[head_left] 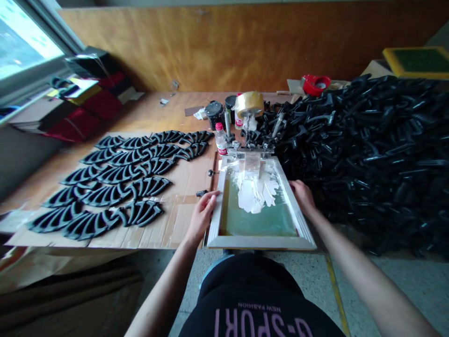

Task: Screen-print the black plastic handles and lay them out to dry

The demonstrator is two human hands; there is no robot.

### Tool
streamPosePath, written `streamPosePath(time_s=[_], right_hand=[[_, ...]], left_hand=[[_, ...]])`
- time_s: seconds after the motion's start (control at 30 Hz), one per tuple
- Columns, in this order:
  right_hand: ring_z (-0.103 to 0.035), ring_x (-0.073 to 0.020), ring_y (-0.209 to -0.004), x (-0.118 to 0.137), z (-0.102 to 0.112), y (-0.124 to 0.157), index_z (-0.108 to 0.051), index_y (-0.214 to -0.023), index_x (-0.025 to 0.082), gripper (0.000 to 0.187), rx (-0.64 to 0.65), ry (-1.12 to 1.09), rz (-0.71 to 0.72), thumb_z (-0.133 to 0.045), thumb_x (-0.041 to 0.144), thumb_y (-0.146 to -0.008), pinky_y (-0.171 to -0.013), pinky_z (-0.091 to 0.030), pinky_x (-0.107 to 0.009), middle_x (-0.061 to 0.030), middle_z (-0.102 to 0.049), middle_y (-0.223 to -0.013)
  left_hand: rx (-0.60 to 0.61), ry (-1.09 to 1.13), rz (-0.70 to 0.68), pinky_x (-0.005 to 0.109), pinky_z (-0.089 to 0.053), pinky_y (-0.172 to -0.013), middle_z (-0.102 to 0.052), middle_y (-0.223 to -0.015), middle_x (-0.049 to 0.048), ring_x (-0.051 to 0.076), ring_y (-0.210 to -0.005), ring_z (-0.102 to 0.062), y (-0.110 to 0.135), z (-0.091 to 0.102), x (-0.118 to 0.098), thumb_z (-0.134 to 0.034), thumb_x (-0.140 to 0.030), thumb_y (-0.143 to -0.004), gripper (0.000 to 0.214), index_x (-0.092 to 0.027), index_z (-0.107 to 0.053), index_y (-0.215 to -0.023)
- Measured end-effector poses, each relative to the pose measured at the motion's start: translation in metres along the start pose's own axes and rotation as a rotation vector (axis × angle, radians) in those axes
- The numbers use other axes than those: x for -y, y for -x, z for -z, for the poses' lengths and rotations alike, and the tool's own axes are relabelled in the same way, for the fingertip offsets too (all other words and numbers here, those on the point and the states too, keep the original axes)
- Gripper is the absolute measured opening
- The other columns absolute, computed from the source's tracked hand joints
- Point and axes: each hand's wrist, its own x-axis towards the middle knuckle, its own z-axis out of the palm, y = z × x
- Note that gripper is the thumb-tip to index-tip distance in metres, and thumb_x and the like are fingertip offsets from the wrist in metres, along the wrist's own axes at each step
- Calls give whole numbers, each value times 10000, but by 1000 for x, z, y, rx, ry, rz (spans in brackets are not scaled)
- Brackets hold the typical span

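In front of me lies a screen printing frame (261, 242), a metal border around green mesh with thick white ink (254, 194) smeared over its upper half. My left hand (202, 213) grips the frame's left edge, its thumb and fingertips closed there. At the opposite edge, my right hand (302, 194) has its fingers curled on the border; its fingertips are partly hidden. A small black part (201, 193) sits just beyond my left fingers. A clear squeegee or scraper (251, 164) rests at the far end of the mesh, near the metal hinge clamp (250, 150).
Rows of black fan-shaped plastic parts (108, 173) lie on cardboard (185, 220) to the left. A large heap of black plastic parts (368, 154) fills the right. Behind the frame stand a red-capped bottle (220, 140), a black tub (213, 112) and a tape roll (249, 103).
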Motion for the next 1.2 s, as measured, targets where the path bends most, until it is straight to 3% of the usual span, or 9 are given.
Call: streamPosePath(time_s=[0.13, 0.27, 0.37, 0.53, 0.67, 0.87, 1.0, 1.1, 1.2], right_hand=[[-442, -312, -1273, 32, 19, -51, -397, -1446, 153, 597, -219, -119, 68, -566, 329, -901, -1033, -409, -469, -178, -456, -1382], [-509, -279, -1151, 88, 17, -78, -561, -1226, 135, 399, 11, -90, 250, -633, 252, -852, -971, -421, -394, -143, -587, -1211], [-567, -225, -972, 106, 7, -64, -621, -985, 136, 132, 182, -39, 265, -542, 164, -883, -846, -432, -314, -113, -653, -997], [-550, -205, -896, 99, 8, -5, -623, -931, 145, 220, 243, -5, 572, -423, 63, -890, -752, -388, -295, -98, -648, -916], [-537, -187, -803, 89, 16, 5, -612, -833, 167, 130, 249, -73, 775, -521, 74, -835, -684, -369, -291, -59, -634, -829], [-538, -210, -849, 94, -2, 5, -639, -914, 139, 191, 4, -7, 655, -485, 51, -842, -687, -383, -315, -92, -640, -876], [-556, -199, -816, 97, -3, 20, -649, -916, 146, 158, 73, -57, 723, -511, 98, -854, -666, -402, -303, -78, -643, -850], [-599, -188, -825, 103, 12, -6, -661, -975, 190, 134, 91, -129, 555, -595, 187, -859, -692, -431, -285, -44, -673, -882], [-637, -196, -897, 102, 35, -55, -581, -1276, 262, 446, 14, -154, 350, -676, 283, -840, -737, -463, -280, -40, -698, -1066]], left_hand=[[58, -31, 102, 203, -409, -535, -614, -762, -15, 113, -619, -549, -6, -6, 50, -623, -507, -801, 736, -224, -422, -1450], [17, -127, 94, 210, -418, -556, -584, -705, -25, 110, -607, -539, -17, -12, 75, -601, -481, -813, 700, -198, -448, -1435], [1, -160, 102, 218, -426, -563, -598, -709, -18, 114, -609, -541, -20, -12, 79, -616, -471, -807, 643, -189, -521, -1376], [-13, -158, 130, 227, -448, -586, -637, -745, -8, 129, -641, -575, -19, -10, 80, -642, -474, -789, 608, -209, -565, -1331], [-4, -106, 124, 237, -452, -589, -641, -761, 0, 136, -646, -578, -18, -11, 80, -652, -492, -775, 624, -200, -568, -1320], [13, -73, 103, 236, -427, -586, -601, -753, 0, 133, -655, -547, -19, -10, 82, -630, -535, -776, 668, -173, -539, -1330], [36, -54, 121, 225, -401, -562, -576, -733, -16, 121, -623, -526, -20, -11, 82, -615, -560, -772, 710, -167, -505, -1353], [56, -43, 128, 216, -389, -542, -593, -743, -12, 118, -614, -530, -17, -8, 71, -637, -548, -763, 743, -166, -477, -1379], [93, -16, 125, 206, -364, -505, -602, -738, -16, 106, -573, -504, -8, -3, 41, -641, -542, -783, 755, -199, -436, -1424]])
